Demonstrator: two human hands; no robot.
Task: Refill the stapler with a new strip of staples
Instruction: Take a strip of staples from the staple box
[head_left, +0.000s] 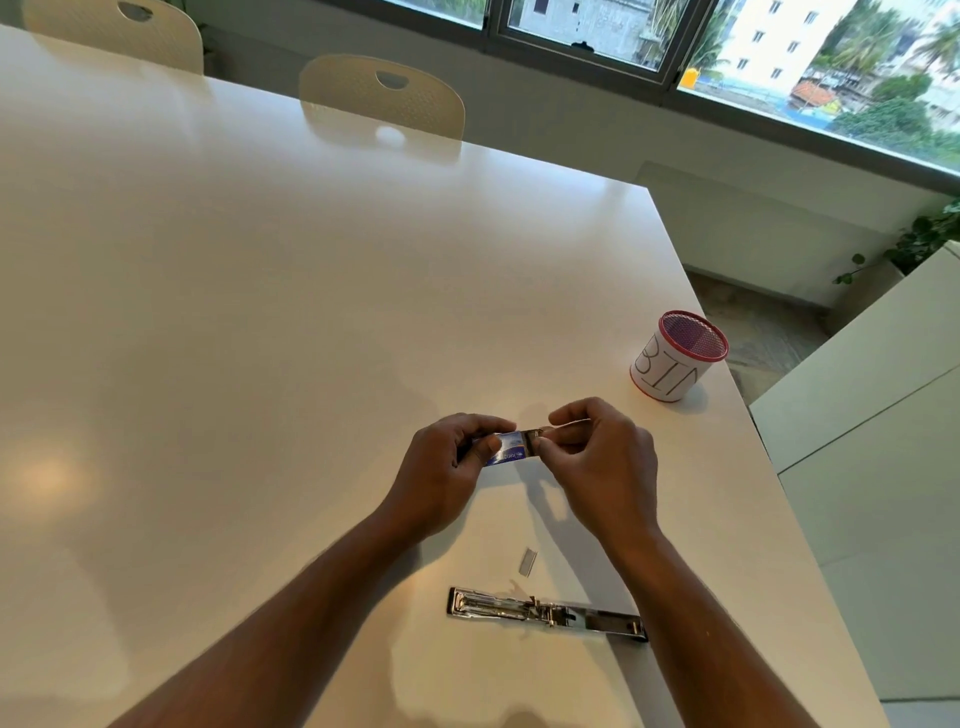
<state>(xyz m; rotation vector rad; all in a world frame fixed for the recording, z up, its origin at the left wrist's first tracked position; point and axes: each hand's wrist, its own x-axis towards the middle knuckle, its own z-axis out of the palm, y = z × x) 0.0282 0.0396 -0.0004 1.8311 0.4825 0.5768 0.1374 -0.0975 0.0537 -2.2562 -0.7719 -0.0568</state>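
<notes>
Holding small blue staple box (506, 449) above white tabletop (260, 338): left hand (447, 467) pinches box body, right hand (597, 457) fingertips pinch at its open silver end. Box print blurred, unreadable. Stapler (545, 613) lies opened flat on tabletop near body edge, between forearms. Short staple strip (527, 562) lies loose just beyond stapler. Red-rimmed mesh cup (678, 356), paper wrap handwritten "BIN", stands far right.

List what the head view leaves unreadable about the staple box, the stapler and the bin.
- Staple box: print too small and blurred; ends covered by the left hand and right hand.
- What the right fingertips pull from it: hidden by the fingers.
- Stapler: lies opened flat; glare hides whether staples remain.
- Bin: its wall hides the bottom.
</notes>
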